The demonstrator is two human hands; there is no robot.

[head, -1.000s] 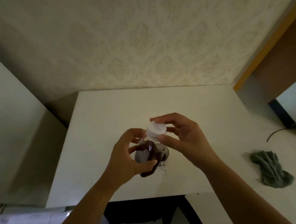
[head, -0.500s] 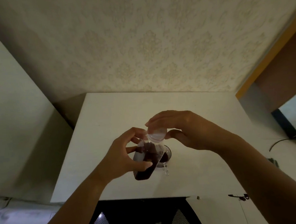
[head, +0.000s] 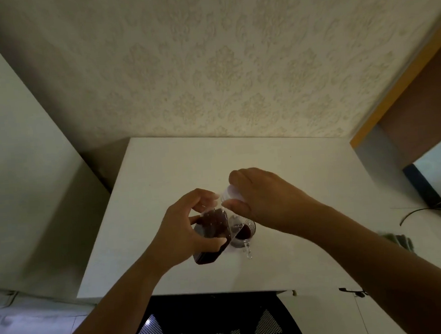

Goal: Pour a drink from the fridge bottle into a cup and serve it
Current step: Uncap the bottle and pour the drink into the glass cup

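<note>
Tilting up and to the right above the white table (head: 162,176), the clear plastic bottle of dark red drink (head: 213,232) is being clamped by the left hand (head: 182,232), its white cap (head: 230,193) being pinched by the right hand (head: 263,197) over the glass cup (head: 245,233).

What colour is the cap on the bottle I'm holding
White. The cap shows under the right hand's fingers in the head view, above the dark reddish-brown drink in the bottle.

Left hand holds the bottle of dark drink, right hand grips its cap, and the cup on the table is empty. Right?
Not quite. In the head view the cup already holds dark drink. The rest stands: left hand holds the bottle, right hand grips the cap.
</note>
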